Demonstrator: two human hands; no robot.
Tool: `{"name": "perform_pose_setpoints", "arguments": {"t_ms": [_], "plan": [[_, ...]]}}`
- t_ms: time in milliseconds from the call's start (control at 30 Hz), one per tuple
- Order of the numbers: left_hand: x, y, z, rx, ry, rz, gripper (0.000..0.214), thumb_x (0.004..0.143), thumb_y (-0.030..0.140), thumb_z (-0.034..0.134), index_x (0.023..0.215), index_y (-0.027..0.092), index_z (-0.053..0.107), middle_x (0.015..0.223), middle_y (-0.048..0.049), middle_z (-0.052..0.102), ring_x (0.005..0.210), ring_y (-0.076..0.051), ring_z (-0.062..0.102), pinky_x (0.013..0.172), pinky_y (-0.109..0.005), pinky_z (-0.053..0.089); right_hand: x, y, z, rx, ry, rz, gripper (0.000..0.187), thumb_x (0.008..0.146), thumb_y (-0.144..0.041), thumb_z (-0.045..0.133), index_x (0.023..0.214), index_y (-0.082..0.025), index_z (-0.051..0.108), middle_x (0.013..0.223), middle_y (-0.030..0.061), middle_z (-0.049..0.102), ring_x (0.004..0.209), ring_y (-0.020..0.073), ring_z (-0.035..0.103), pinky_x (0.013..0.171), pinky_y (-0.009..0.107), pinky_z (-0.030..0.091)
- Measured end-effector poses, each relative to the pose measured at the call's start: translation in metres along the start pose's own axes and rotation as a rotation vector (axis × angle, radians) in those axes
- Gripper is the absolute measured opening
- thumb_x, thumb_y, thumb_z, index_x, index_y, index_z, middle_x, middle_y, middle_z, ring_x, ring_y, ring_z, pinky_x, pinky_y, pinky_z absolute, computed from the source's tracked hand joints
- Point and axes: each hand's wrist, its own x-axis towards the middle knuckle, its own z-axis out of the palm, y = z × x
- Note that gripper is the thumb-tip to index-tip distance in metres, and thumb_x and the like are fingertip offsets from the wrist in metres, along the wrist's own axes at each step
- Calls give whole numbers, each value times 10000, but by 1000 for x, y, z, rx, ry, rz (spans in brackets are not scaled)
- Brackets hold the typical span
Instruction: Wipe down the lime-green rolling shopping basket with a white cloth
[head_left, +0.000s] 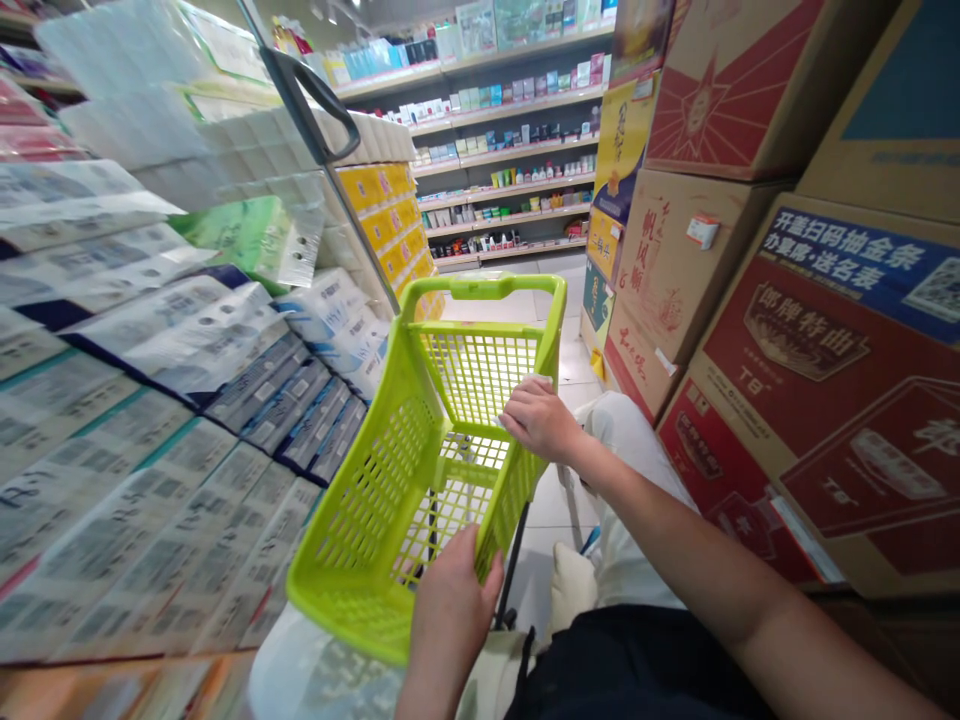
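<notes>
Left hand point(454, 588) nearer, right hand point(538, 415) farther ahead, both hands curled tight. Stack of wrapped packs point(176, 340) left; pile of cartons point(806, 400) right; green basket point(487, 328) between them, right rim clasped in both hands; dark loop handle point(304, 110) beyond.

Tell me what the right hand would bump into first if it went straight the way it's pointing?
Probably the lattice end panel of the green basket: the right hand grips its side, pointing forward and leftward. Depth is unclear, so it might pass over.
</notes>
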Motion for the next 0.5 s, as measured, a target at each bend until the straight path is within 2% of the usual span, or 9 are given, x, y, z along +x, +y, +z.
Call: {"name": "perform_pose_setpoints", "arguments": {"t_ms": [67,167,233,300,400,500], "plan": [[0,1,0,9,3,-8,168,843,273,509,958,204,612,898,-75,712,857,-211,677,746,-288,488,-2,-8,3,-2,41,58,297,932,-271,489,652,-210,567,739,39,591,885,203,485,946,384,326],[0,3,-3,30,-17,-30,142,835,263,518,919,199,613,851,-71,704,836,-213,676,717,-281,478,-20,-42,13,48,69,85,266,916,-275,500,668,-211,574,757,38,596,927,212,489,1003,406,297],[0,4,-4,37,-37,-37,108,825,250,531,881,201,610,815,-62,697,817,-212,677,697,-275,471,-32,-61,18,100,51,45,248,909,-284,501,684,-214,576,756,31,594,929,208,494,1012,410,288],[0,3,-4,41,-44,-34,93,826,244,534,868,201,606,792,-56,692,812,-211,679,691,-271,472,-37,-67,20,120,15,-33,251,908,-295,498,682,-214,570,742,25,590,903,200,497,970,394,312],[-1,1,-3,35,-26,-13,130,849,260,518,919,191,605,820,-63,701,829,-210,685,715,-275,486,-29,-48,15,88,-35,-126,300,921,-300,477,646,-208,551,694,16,575,805,180,483,867,358,342],[-1,-1,0,21,-7,7,167,854,268,517,968,182,604,876,-70,713,847,-210,689,745,-285,503,-10,-13,9,34,-18,-80,345,940,-277,453,613,-204,534,660,14,562,770,174,474,843,347,341]]}}
